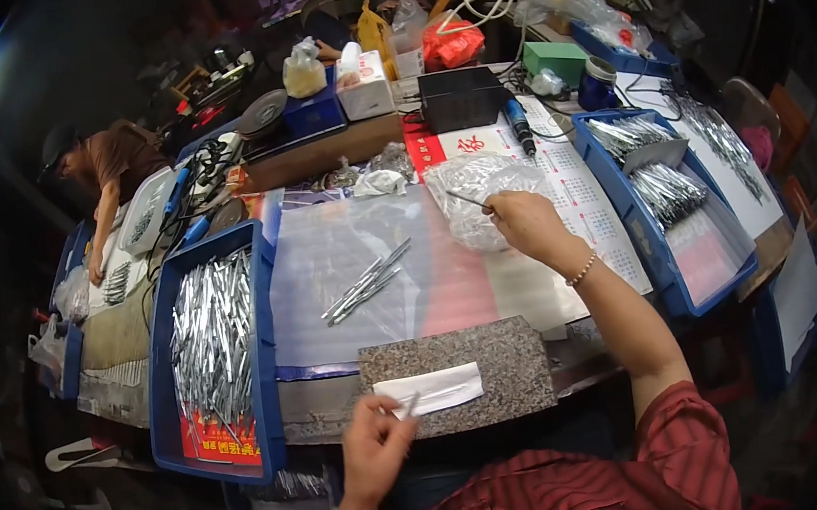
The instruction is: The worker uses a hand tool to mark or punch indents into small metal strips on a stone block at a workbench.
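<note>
Silvery metal, a thin rod (468, 199), sits pinched between the fingertips of the right hand (523, 221), which reaches out over a crumpled clear plastic bag (481, 189) on the far part of the work table (451, 290). Near the table's front edge the left hand (376, 445) has its fingers drawn together on a small metal piece (409, 404), too small to make out, just at a white slip (431, 388) lying on a speckled stone slab (459, 373). Between the hands a small loose bundle of rods (367, 282) lies on a translucent sheet. A blue tray (162, 397) heaped with similar rods stands to the left, a red printed label showing at its near end; another blue tray (642, 232) stands to the right, its lower corner cut off by the table's clutter. Farther back sit a black box (457, 98), a green carton (555, 59) and a white carton (367, 84). Another person (101, 176) bends over a bench at far left.
</note>
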`<control>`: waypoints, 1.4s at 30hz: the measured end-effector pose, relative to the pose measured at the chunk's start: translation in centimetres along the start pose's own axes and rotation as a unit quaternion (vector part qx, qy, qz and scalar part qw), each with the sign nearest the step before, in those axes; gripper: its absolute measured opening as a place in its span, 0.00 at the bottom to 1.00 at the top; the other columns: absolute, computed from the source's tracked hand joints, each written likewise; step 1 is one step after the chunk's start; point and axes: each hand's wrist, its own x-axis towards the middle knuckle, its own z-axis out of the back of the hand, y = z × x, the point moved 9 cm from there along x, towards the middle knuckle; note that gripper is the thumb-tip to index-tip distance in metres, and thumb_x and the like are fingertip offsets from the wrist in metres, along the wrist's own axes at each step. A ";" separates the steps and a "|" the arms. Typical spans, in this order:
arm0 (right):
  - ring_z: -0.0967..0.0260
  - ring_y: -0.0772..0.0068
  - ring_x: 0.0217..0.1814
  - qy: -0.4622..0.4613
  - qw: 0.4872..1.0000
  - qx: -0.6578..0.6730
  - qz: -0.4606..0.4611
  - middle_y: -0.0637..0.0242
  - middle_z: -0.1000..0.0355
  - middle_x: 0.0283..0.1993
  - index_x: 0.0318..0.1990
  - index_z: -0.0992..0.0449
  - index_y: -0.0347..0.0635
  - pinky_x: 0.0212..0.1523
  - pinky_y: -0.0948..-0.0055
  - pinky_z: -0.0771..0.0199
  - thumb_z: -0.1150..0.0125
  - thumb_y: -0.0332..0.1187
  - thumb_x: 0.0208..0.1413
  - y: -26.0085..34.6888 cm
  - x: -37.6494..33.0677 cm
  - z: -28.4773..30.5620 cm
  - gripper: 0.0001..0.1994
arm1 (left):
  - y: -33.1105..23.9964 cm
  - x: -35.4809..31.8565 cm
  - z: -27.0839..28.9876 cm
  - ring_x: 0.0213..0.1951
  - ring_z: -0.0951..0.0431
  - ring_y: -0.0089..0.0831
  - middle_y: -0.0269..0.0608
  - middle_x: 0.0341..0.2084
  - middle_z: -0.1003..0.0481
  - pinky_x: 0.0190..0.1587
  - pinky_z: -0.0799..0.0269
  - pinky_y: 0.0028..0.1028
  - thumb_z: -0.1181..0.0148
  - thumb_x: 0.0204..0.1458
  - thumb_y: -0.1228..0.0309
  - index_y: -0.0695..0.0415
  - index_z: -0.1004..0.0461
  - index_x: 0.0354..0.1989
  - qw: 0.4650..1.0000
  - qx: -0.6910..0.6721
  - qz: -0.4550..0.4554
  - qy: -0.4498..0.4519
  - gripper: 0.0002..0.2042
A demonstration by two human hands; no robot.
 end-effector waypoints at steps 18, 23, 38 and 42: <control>0.29 0.55 0.25 -0.159 0.973 0.167 0.001 0.55 0.26 0.28 0.34 0.30 0.37 0.28 0.66 0.30 0.39 0.29 0.53 0.7 0.2 2.6 0.07 | 0.2 -6.6 -2.8 0.43 0.21 0.29 0.43 0.38 0.25 0.48 0.27 0.24 0.47 0.58 0.79 0.67 0.29 0.53 0.969 -0.147 0.028 0.198 0.14; 0.38 0.86 0.17 -0.057 0.867 0.476 -0.139 0.65 0.27 0.27 0.37 0.31 0.35 0.17 0.85 0.40 0.44 0.27 0.58 2.1 -1.8 3.6 0.05 | -0.7 -5.9 -2.6 0.31 0.25 0.22 0.38 0.31 0.26 0.36 0.31 0.20 0.40 0.55 0.77 0.64 0.21 0.40 0.982 -0.111 -0.006 0.153 0.07; 0.34 0.83 0.37 0.330 0.648 0.677 -0.114 0.71 0.33 0.36 0.55 0.41 0.38 0.37 0.83 0.35 0.43 0.23 0.58 15.9 -17.0 -3.1 0.19 | -0.6 -1.9 -5.8 0.24 0.28 0.15 0.34 0.27 0.24 0.26 0.33 0.15 0.46 0.60 0.74 0.63 0.28 0.41 0.993 -0.021 -0.028 0.114 0.06; 0.35 0.84 0.35 0.354 0.623 0.687 -0.124 0.70 0.32 0.33 0.56 0.42 0.38 0.34 0.83 0.37 0.45 0.24 0.59 16.0 -17.9 -4.2 0.19 | -1.4 -2.0 -5.5 0.22 0.28 0.16 0.32 0.21 0.25 0.24 0.32 0.17 0.44 0.59 0.73 0.62 0.26 0.37 0.993 -0.035 -0.038 0.105 0.05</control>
